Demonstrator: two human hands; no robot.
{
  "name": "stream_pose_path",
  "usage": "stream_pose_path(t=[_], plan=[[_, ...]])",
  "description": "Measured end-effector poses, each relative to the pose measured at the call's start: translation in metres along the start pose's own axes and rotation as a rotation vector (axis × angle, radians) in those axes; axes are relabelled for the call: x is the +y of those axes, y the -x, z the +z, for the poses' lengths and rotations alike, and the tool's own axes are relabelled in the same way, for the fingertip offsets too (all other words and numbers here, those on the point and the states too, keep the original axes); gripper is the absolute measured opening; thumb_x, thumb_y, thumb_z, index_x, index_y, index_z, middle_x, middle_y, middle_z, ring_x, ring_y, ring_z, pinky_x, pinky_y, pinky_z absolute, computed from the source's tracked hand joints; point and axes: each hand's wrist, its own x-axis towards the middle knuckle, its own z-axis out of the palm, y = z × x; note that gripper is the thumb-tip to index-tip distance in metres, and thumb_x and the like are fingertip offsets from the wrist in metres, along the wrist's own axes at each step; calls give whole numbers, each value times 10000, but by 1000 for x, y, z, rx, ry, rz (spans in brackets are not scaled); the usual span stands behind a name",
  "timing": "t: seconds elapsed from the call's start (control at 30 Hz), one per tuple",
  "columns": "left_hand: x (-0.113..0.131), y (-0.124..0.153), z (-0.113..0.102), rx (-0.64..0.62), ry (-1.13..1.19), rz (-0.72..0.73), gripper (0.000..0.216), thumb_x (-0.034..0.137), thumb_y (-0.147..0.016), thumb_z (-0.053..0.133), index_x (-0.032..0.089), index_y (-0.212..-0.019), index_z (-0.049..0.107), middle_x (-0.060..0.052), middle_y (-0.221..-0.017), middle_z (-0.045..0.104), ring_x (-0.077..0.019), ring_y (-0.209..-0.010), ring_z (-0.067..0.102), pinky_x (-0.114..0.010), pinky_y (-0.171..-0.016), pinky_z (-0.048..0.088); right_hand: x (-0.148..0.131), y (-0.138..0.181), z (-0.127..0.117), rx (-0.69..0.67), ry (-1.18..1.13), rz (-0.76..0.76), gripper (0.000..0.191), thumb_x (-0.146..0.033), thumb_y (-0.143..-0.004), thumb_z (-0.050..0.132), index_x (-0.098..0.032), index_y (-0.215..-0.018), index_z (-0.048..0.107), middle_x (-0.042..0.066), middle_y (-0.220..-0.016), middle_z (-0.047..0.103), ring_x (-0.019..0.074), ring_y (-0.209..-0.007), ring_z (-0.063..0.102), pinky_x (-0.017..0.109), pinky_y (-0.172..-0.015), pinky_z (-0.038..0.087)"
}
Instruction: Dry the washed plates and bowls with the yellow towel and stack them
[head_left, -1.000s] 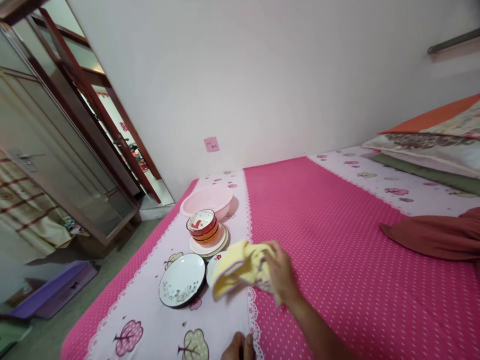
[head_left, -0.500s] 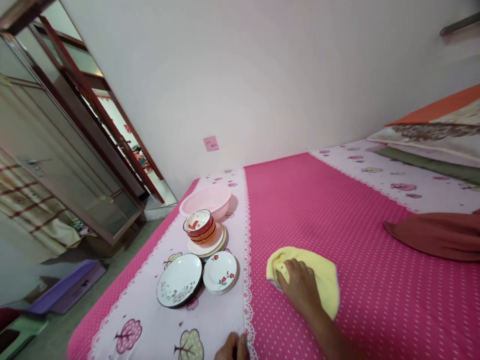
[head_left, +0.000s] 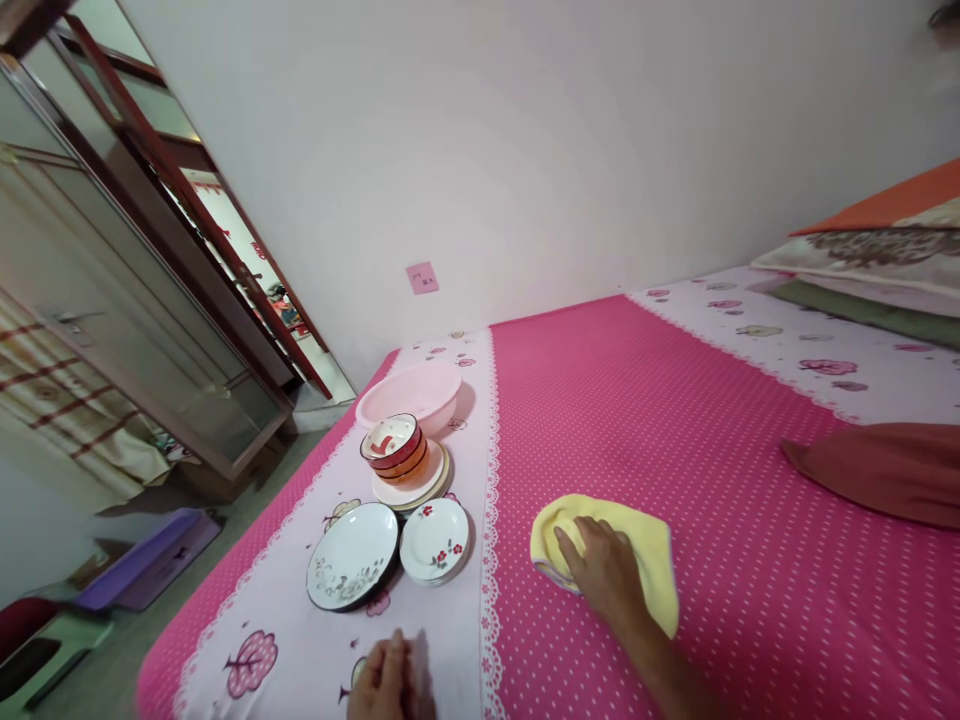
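Yellow cloth (head_left: 645,545) under flat, unclenched right hand (head_left: 604,570); left hand (head_left: 382,680) blurred, grip unclear.

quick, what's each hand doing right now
Left hand: blurred at the frame's bottom edge, holding nothing visible; open or closed cannot be told.
Right hand: open, resting flat on the yellow cloth.

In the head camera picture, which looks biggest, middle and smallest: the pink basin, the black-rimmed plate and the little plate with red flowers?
1. Pink basin and black-rimmed plate: they look about equally wide. The plate lies nearer the camera, so I will not rank them.
2. Little plate with red flowers: clearly smallest, though it sits beside the black-rimmed plate.
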Motion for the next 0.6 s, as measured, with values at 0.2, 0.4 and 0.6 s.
stream_pose_path(t=[0.2,0.4,0.6], plan=[[46,-36,-30,197,189,-14,610,673,-455,888,204,-727,608,52,-583,588,-114,-522,486,-251,-497,379,-1,1,0,24,13,-5,329,-386,-1055,475,-166,-978,707,108,-941,740,288,-917,640,393,-819,367],[88,-49,1,60,299,-54,388,430,-733,813,167,-971,658,-78,-861,748,-176,-618,650,-272,-521,462,-3,1,-1,31,0,-2,279,-363,-1040,523,-165,-957,702,92,-920,729,277,-894,637,384,-805,372],[142,-83,38,-15,370,-111,302,337,-960,630,186,-1216,582,-128,-1161,658,-231,-888,736,-356,-765,619,-2,2,2,43,7,-1,262,-349,-1038,524,-167,-986,705,90,-934,733,271,-892,635,387,-813,379]])
